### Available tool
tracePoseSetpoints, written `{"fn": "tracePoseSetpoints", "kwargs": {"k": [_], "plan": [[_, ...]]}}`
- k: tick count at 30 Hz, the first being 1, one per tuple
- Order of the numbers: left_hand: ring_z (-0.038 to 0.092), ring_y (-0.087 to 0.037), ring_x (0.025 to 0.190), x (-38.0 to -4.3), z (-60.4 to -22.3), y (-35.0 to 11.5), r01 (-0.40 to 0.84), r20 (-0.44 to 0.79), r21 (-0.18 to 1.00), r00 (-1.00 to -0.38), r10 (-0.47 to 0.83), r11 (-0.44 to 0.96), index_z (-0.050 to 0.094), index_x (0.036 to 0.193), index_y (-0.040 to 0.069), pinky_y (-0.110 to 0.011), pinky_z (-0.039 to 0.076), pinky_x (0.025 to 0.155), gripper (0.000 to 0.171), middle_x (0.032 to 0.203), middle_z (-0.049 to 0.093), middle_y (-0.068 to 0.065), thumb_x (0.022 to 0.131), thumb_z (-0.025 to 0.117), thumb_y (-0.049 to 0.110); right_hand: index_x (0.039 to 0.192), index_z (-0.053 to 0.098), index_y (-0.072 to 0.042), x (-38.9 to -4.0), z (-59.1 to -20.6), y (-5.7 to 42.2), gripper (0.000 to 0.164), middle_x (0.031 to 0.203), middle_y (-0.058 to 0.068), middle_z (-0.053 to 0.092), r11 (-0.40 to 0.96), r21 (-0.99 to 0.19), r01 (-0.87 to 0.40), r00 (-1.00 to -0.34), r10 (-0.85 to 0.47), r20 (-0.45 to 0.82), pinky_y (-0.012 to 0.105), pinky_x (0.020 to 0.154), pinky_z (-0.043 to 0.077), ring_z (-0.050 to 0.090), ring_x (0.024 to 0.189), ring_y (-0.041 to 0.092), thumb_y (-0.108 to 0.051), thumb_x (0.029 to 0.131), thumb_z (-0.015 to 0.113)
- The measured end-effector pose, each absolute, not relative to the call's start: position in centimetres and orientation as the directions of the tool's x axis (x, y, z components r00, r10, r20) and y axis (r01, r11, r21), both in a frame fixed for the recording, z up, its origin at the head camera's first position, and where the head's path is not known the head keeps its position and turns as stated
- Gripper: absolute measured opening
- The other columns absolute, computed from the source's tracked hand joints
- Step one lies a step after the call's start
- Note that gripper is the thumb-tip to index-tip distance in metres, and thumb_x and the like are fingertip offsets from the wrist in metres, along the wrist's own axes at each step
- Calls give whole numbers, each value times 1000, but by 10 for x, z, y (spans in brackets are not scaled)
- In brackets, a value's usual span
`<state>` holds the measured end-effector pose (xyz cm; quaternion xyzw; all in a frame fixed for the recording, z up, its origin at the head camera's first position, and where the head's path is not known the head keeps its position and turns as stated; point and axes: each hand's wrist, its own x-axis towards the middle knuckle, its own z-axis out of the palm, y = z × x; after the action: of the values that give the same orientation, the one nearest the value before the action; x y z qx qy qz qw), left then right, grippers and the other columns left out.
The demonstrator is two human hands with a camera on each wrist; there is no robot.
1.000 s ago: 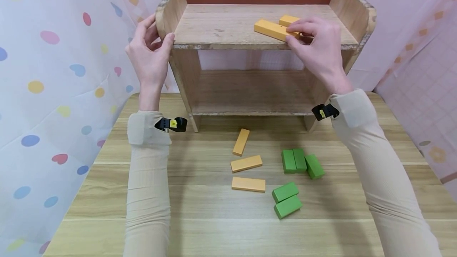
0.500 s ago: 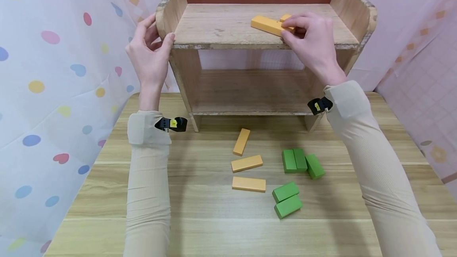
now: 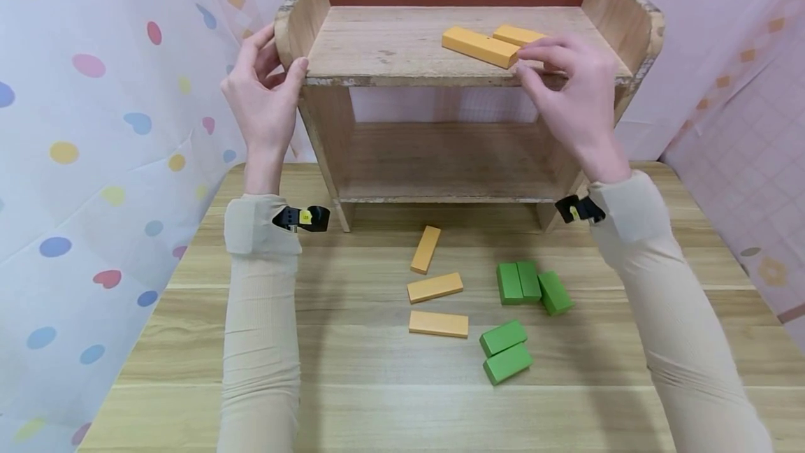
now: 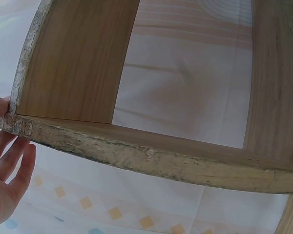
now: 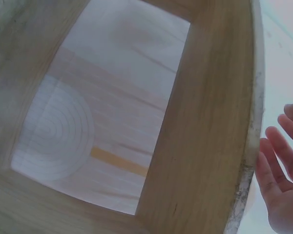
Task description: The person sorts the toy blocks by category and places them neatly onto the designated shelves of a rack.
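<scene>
A small two-tier wooden shelf (image 3: 377, 44) stands on the table. My left hand (image 3: 267, 100) grips its left side panel, thumb on the front edge and fingers round the outside; the left wrist view shows those fingers (image 4: 22, 168) along the board. On the top board lie two orange blocks: a front block (image 3: 479, 47) set at a slant, and a rear block (image 3: 517, 34) close behind, its right end hidden by my right hand (image 3: 575, 100). That hand hovers at the front block's right end, its thumb and fingertips apart with nothing between them.
Three orange blocks, one of them a lengthwise block (image 3: 425, 250), lie scattered before the shelf on the wooden table (image 3: 365, 404). Several green blocks (image 3: 527, 282) lie in two groups to their right. Patterned curtains (image 3: 126, 124) surround the table.
My right hand slid the front orange block slightly back and left, then let go and drew away to the right. My left hand has stayed on the shelf's side panel.
</scene>
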<state>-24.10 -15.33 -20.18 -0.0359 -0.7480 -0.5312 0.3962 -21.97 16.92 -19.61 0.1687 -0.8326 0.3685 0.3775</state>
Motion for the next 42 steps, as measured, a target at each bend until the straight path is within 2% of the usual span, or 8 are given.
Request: {"fn": "tracePoseSetpoints", "kwargs": {"k": [5, 9, 15, 18, 23, 26, 33, 42], "plan": [[67, -10, 97, -242, -202, -154, 468, 629, 767, -686, -366, 439, 63, 122, 12, -15, 51, 76, 39, 117, 70, -7, 83, 69, 13, 95, 76, -4, -205, -215, 173, 15, 98, 12, 74, 596, -498, -630, -602, 30, 798, 12, 81, 41, 60, 88, -2, -9, 83, 67], [67, -11, 98, -244, -202, -154, 465, 624, 771, -689, -368, 436, 63, 122, 12, -16, 51, 77, 40, 118, 69, -7, 83, 70, 14, 97, 74, -2, -196, -231, 173, 15, 100, 16, 73, 500, -560, -661, -646, 1, 764, 16, 89, 45, 59, 91, -9, -4, 82, 69], [67, -10, 97, -246, -202, -155, 472, 624, 773, -689, -369, 425, 63, 122, 12, -16, 51, 76, 40, 118, 69, -8, 82, 70, 14, 99, 71, 1, -191, -273, 169, 20, 102, 16, 72, 425, -550, -719, -671, -217, 709, 17, 92, 47, 60, 96, -5, 3, 80, 70], [67, -10, 97, -246, -202, -155, 476, 627, 769, -688, -364, 426, 63, 122, 12, -15, 50, 76, 40, 118, 69, -8, 83, 70, 13, 101, 71, -2, -188, -297, 166, 22, 104, 13, 72, 415, -567, -712, -697, -317, 644, 19, 91, 49, 64, 96, 5, 1, 80, 70], [67, -9, 96, -246, -203, -155, 482, 629, 768, -688, -361, 421, 63, 122, 12, -15, 50, 76, 40, 117, 69, -8, 83, 70, 12, 109, 70, -6, -185, -330, 164, 24, 112, 9, 70, 406, -662, -630, -769, -445, 459, 33, 95, 49, 65, 104, 23, -7, 85, 68], [67, -9, 96, -246, -203, -155, 483, 629, 769, -688, -362, 418, 63, 122, 12, -15, 50, 75, 40, 117, 70, -8, 82, 70, 12, 113, 69, -10, -184, -346, 164, 26, 116, 7, 69, 411, -708, -575, -792, -498, 354, 40, 100, 46, 61, 112, 23, -12, 87, 67], [67, -10, 97, -246, -203, -154, 485, 634, 764, -688, -353, 425, 63, 122, 11, -16, 51, 76, 40, 117, 69, -8, 83, 70, 12, 112, 69, -6, -185, -379, 161, 27, 115, 10, 69, 385, -721, -576, -737, -626, 254, 43, 98, 48, 63, 111, 26, -7, 85, 68], [67, -9, 95, -247, -204, -156, 484, 624, 773, -693, -360, 409, 63, 122, 12, -15, 50, 75, 40, 117, 69, -8, 82, 70, 14, 113, 67, -3, -186, -402, 155, 30, 119, 11, 67, 402, -762, -507, -688, -721, 77, 42, 97, 49, 62, 113, 28, -11, 85, 69]]}}
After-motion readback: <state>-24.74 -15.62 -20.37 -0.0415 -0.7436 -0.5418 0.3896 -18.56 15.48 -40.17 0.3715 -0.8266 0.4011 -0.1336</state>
